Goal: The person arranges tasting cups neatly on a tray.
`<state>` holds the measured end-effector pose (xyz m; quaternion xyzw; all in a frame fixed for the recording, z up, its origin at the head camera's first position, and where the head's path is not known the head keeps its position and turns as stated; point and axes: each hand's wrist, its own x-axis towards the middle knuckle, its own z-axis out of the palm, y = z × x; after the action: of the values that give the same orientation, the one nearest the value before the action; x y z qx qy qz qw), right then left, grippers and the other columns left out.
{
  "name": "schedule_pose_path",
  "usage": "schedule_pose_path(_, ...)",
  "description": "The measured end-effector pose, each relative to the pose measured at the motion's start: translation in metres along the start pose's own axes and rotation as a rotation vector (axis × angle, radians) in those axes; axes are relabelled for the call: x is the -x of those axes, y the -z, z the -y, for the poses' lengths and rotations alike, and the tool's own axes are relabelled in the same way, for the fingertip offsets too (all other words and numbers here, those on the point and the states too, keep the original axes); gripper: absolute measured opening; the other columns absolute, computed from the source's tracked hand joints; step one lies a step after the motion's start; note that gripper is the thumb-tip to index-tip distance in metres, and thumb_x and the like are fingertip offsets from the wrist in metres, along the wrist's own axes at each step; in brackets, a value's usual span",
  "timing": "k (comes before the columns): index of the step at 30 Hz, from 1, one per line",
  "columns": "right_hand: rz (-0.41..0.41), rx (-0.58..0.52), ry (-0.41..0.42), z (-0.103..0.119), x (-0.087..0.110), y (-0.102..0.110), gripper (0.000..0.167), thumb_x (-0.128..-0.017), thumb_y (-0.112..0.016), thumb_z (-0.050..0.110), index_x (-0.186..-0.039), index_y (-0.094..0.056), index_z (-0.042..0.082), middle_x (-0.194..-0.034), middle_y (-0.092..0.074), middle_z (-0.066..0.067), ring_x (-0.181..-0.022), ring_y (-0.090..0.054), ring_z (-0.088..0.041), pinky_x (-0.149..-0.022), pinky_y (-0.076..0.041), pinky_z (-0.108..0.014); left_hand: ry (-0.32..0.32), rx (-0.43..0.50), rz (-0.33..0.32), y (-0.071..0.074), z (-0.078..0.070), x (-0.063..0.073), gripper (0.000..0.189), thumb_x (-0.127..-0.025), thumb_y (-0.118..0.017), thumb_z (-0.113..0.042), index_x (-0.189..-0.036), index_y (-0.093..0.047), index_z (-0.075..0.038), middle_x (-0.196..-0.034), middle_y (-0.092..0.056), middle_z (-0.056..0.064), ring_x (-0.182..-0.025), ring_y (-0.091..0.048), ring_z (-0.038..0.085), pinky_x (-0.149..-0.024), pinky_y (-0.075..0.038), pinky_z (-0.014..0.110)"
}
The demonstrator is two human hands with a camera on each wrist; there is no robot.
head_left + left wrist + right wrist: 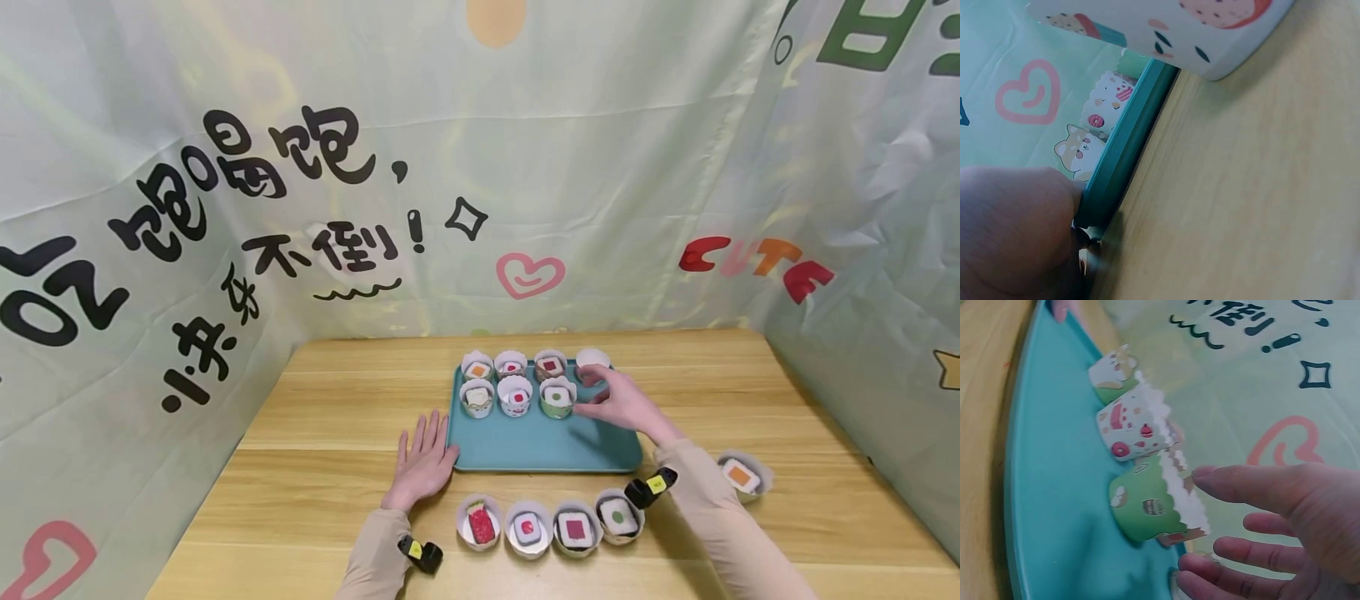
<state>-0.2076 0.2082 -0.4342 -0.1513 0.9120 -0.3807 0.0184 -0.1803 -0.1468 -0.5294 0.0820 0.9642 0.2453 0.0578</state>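
A teal tray point(547, 454) holds several paper cups in two rows, each with what looks like a toy sushi piece inside where its contents show. My right hand point(618, 400) is over the tray's right side, fingers spread apart with nothing between them. Its thumb point(1229, 481) is by the green cup point(1147, 500) with the green-dotted piece, and its fingers are near the back right cup point(592, 358), partly hidden behind them. My left hand point(422, 467) lies on the table with straight fingers, its thumb at the tray's left edge point(1125, 150).
Along the table's near side stand more cups: one with a red-topped piece point(480, 523), a pink-dotted one point(528, 528), a dark red square one point(576, 528) and a green-dotted one point(619, 515). An orange-topped cup point(742, 475) sits beyond my right forearm. Printed cloth point(600, 192) encloses the table.
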Motion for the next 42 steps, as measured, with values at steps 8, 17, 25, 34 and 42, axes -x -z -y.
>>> schedule_pose_path(8, -0.026, -0.079, 0.04, 0.001, 0.014, 0.008, 0.062, -0.087, -0.078, 0.016, -0.139, -0.05, -0.005, -0.124, -0.061, -0.032, -0.092, -0.072, -0.032, -0.073, -0.061, -0.036, 0.006, -0.001, 0.011, 0.002, -0.003, 0.001, 0.064, -0.107, -0.031, -0.04, -0.162, -0.018, -0.011, -0.172, -0.006, 0.007, -0.16, 0.0, 0.032, -0.126, 0.007, 0.058)
schedule_pose_path(17, -0.071, -0.14, 0.037, -0.004, 0.032, 0.016, 0.065, -0.088, -0.078, 0.016, -0.143, -0.048, -0.003, -0.128, -0.059, -0.032, -0.101, -0.069, -0.037, -0.082, -0.061, -0.041, 0.013, -0.01, 0.024, 0.003, -0.004, 0.001, 0.064, -0.107, -0.03, -0.04, -0.162, -0.016, -0.012, -0.172, -0.004, 0.007, -0.16, 0.001, 0.031, -0.126, 0.008, 0.057)
schedule_pose_path(25, -0.101, -0.299, 0.039, -0.007, 0.052, 0.021, 0.064, -0.091, -0.075, 0.015, -0.146, -0.046, 0.002, -0.131, -0.057, -0.024, -0.108, -0.068, -0.026, -0.087, -0.056, -0.019, 0.001, -0.006, 0.006, 0.003, -0.003, 0.002, 0.064, -0.107, -0.031, -0.041, -0.162, -0.019, -0.011, -0.172, -0.007, 0.008, -0.16, -0.001, 0.032, -0.126, 0.006, 0.058)
schedule_pose_path(34, -0.17, -0.323, 0.076, -0.016, 0.075, 0.035, 0.06, -0.092, -0.072, 0.01, -0.145, -0.046, -0.001, -0.119, -0.061, 0.014, -0.105, -0.067, -0.002, -0.086, -0.056, -0.018, -0.001, -0.005, 0.007, 0.003, -0.003, 0.002, 0.064, -0.107, -0.032, -0.041, -0.162, -0.019, -0.011, -0.172, -0.007, 0.008, -0.16, -0.001, 0.033, -0.126, 0.006, 0.058)
schedule_pose_path(42, -0.144, -0.28, 0.067, -0.032, 0.097, 0.057, 0.057, -0.095, -0.068, 0.009, -0.146, -0.044, 0.001, -0.123, -0.06, 0.021, -0.11, -0.064, 0.0, -0.088, -0.054, -0.015, 0.001, -0.014, 0.007, 0.003, -0.003, 0.002, 0.064, -0.107, -0.031, -0.041, -0.162, -0.019, -0.011, -0.172, -0.007, 0.008, -0.16, -0.001, 0.032, -0.126, 0.006, 0.058)
